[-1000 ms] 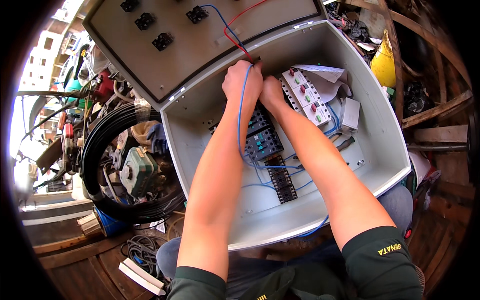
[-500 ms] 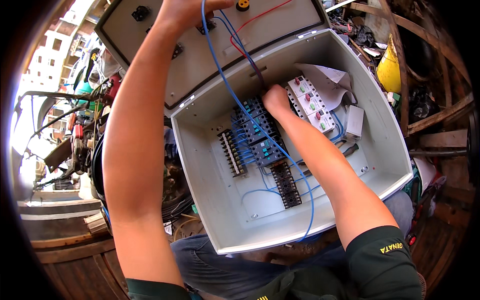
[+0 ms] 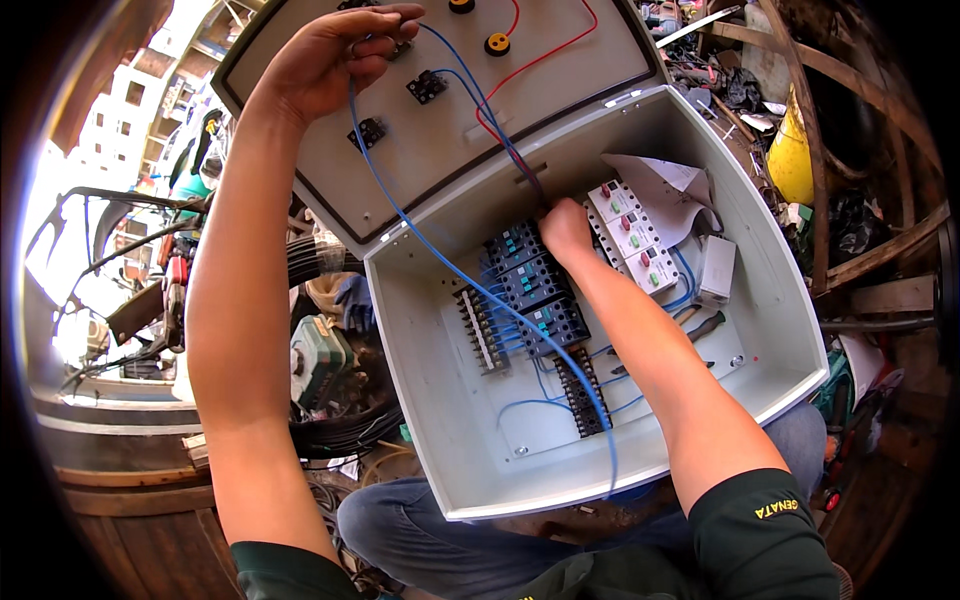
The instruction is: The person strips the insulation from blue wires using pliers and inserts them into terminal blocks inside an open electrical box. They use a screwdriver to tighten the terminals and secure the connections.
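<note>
A grey metal control box (image 3: 452,470) stands open before me. Raised in front of its tilted lid (image 3: 440,150), my left hand (image 3: 335,60) has its fingers curled around a loose blue wire (image 3: 402,213), which hangs down across the box to the front wall. My right hand (image 3: 567,232) reaches inside, closed around the bundle of red and blue wires (image 3: 527,172) coming off the lid; its fingertips are hidden. Beside that hand are black contactors (image 3: 540,285) and white motor breakers (image 3: 633,237). Farther left is a terminal strip (image 3: 480,332), with black relay sockets (image 3: 583,400) nearer me.
Inside the box lie a screwdriver (image 3: 708,326), a white rectangular part (image 3: 716,270) and a crumpled paper sheet (image 3: 668,195). Black switch blocks (image 3: 426,87) are mounted on the lid. Coiled black cable (image 3: 345,432) and a green case (image 3: 320,360) sit to the left; a yellow object (image 3: 790,155) stands right.
My left hand has shifted left along the lid, carrying the blue wire with it. My right hand stays at the wire bundle. The view has tilted, showing more of the lid.
</note>
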Demonstrator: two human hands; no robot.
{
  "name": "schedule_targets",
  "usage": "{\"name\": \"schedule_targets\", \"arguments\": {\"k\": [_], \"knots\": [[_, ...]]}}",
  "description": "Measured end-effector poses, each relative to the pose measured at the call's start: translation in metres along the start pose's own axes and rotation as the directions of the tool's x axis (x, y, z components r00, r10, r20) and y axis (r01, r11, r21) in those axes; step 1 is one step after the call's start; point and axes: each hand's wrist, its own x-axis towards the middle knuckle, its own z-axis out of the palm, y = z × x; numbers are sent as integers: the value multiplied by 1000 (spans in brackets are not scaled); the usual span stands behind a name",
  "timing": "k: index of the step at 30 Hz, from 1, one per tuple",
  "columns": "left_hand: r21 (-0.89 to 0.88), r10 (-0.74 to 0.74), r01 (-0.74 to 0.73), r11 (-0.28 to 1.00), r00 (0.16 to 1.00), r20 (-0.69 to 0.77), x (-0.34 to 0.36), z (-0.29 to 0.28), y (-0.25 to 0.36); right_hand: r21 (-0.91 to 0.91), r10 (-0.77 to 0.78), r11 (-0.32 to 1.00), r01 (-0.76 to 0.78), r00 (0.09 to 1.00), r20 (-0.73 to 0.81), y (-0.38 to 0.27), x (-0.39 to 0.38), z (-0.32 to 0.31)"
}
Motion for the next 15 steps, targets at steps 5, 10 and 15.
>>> {"name": "schedule_targets", "arguments": {"k": [5,10,15], "knots": [[934,263,160,321,932,-250,20,17,23,-3,-6,1000,6,1000,3,1,0,-1],[949,273,315,-4,913,-302,39,4,32,-11,-11,1000,11,1000,15,4,1,1],[927,230,307,217,906,-354,37,-12,23,16,-20,1000,20,1000,2,-1,-3,-1]]}}
